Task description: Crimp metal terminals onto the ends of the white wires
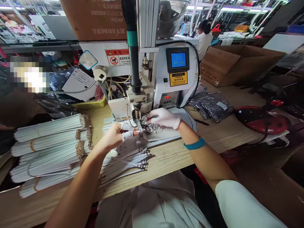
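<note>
My left hand (120, 132), with white covers on some fingers, is closed in a pinch just under the machine's vertical head (137, 107). Past its fingertips pokes a narrow pale end that looks like a thin white strip. My right hand (165, 117), in a white glove, reaches into a pile of small black-and-white pieces (149, 126) beside the head. Its fingers are bent together at the pile, and what they pinch is too small to make out. Loose white strips (128, 163) with dark-marked ends lie on the table below my left hand.
Banded bundles of white strips (51, 148) stack at the left. A control screen (178, 59) and warning labels are on the machine. To the right lie plastic bags of dark parts (211, 106), a red-and-black rounded object (263, 122) and an open carton (237, 63). Someone sits behind.
</note>
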Tool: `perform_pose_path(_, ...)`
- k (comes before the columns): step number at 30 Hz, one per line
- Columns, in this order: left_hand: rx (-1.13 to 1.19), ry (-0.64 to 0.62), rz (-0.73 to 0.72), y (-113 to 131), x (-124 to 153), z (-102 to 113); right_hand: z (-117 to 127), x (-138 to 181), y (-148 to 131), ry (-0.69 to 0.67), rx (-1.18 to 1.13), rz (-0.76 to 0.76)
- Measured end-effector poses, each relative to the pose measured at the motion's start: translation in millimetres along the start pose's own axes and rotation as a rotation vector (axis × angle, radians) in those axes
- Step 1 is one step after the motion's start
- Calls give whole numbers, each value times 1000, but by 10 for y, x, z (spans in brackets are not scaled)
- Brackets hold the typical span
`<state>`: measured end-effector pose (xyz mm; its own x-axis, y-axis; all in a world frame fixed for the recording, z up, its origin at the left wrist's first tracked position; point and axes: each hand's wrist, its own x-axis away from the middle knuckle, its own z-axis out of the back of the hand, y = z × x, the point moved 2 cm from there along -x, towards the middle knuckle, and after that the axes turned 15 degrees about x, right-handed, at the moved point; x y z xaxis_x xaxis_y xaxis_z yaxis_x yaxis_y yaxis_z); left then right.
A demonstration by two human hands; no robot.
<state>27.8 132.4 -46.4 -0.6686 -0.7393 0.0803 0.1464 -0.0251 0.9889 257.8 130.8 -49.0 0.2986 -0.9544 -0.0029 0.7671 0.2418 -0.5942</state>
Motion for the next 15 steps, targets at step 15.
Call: perform_pose_path(15,-147,-173,142,-25,103,-105,141,178,-193,-158,-74,207)
